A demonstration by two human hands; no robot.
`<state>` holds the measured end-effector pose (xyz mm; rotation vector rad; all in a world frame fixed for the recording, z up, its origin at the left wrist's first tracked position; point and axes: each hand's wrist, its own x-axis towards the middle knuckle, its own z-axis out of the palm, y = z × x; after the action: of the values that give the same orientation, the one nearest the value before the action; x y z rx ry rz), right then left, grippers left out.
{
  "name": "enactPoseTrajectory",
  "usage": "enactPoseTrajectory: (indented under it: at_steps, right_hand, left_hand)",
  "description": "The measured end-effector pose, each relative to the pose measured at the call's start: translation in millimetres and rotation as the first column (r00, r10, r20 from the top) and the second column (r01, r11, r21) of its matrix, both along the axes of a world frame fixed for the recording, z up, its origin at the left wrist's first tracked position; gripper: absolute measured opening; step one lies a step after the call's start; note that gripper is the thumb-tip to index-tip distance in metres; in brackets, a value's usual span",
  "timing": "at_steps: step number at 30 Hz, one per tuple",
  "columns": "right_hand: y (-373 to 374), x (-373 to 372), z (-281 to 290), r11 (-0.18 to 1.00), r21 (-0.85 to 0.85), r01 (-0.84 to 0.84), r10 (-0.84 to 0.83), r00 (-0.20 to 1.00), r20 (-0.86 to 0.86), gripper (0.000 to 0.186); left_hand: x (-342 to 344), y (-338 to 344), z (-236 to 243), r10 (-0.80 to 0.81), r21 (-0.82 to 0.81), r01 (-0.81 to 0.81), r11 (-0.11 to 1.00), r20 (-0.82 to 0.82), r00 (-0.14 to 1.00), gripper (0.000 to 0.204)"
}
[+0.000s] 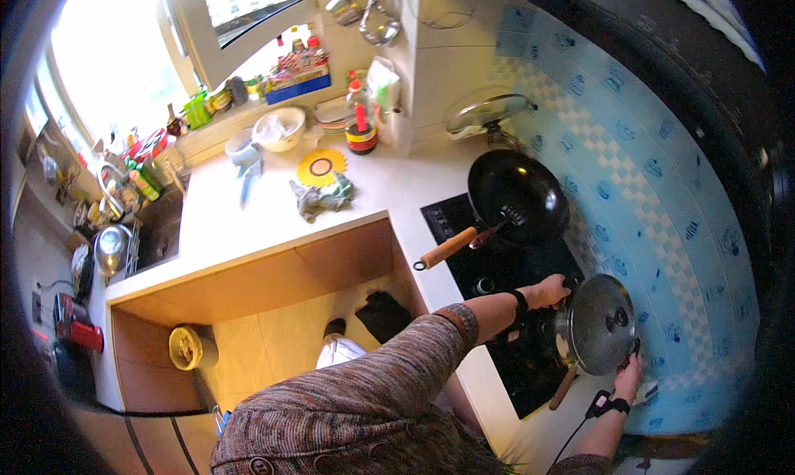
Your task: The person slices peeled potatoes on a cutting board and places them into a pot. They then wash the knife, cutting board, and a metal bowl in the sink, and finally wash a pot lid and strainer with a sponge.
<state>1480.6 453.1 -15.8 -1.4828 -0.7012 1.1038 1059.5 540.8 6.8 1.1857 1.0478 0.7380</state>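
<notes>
On the right of the black cooktop (530,384) is a steel pot (564,336), covered by a glass lid (598,330) with a dark knob. My left hand (548,291) is closed at the pot's far side, where a side handle seems to be. My right hand (629,379) grips the pot's near side at its other dark handle. Fingers of both hands are partly hidden. A wooden handle (563,388) sticks out below the pot; what it belongs to is hidden. Beyond my left hand stands a black wok (530,181) with a wooden handle, a slotted turner (509,218) lying in it.
A glass lid (489,113) leans behind the wok against the tiled wall (654,202). On the white counter (273,222) are a grey-green cloth (323,197), a sunflower mat (321,168), a sauce bottle (361,127) and bowls (279,128). The sink (161,231) is far left, a bin (190,347) below.
</notes>
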Motion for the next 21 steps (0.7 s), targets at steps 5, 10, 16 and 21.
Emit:
enactPoseTrajectory:
  at_steps: [5,10,16,21]
  right_hand:
    - [-3,-10,12,0.996,-0.077,0.039,-0.037,0.999,0.037,0.048]
    - [-25,-25,18,0.99,-0.121,0.077,-0.062,0.991,0.121,0.049]
    - [-50,-13,-9,0.997,0.029,-0.075,0.074,0.997,0.008,0.047]
    - [-95,-66,0,0.999,0.027,0.032,-0.033,0.998,0.047,0.044]
  left_hand:
    - [-6,-17,2,-0.013,0.026,0.012,1.0,0.05,0.999,0.021]
    - [-34,-58,18,0.002,0.058,0.002,0.998,-0.065,0.998,0.019]
    - [-89,-123,17,-0.005,-0.045,0.01,0.999,0.095,0.995,0.019]
    - [-150,-186,9,0.072,-0.035,-0.07,0.997,0.055,0.996,0.025]
